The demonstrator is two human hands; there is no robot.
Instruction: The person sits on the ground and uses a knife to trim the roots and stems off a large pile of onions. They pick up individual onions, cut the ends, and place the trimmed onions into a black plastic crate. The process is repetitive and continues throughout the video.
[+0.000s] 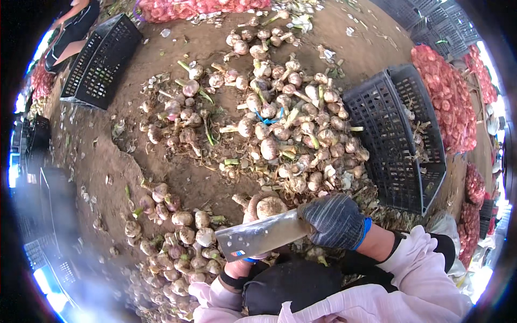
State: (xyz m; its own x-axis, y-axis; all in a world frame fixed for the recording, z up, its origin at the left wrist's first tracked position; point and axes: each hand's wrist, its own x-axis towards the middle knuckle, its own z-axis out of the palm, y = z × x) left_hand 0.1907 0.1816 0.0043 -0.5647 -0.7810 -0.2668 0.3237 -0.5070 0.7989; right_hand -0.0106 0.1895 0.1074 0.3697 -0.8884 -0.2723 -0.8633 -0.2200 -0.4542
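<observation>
My right hand point(336, 221), in a dark striped knit glove with a blue cuff, is closed around the handle of a cleaver point(264, 234). The broad blade points left and lies across the view in front of my left hand point(251, 214). A large garlic bulb point(271, 207) shows just above the blade, with my left fingers around its side. The blade hides much of that hand. A pile of garlic bulbs with stems point(282, 117) spreads on the dirt ground beyond. Another heap of garlic bulbs point(177, 254), mostly with short-cut stems, lies at the left of my knees.
A black plastic crate point(371, 133) lies tilted on the right, beside a red mesh sack of garlic point(444, 97). Another black crate point(101, 60) stands at the upper left near a person's arm and leg. More red mesh sacks point(202, 6) lie at the top.
</observation>
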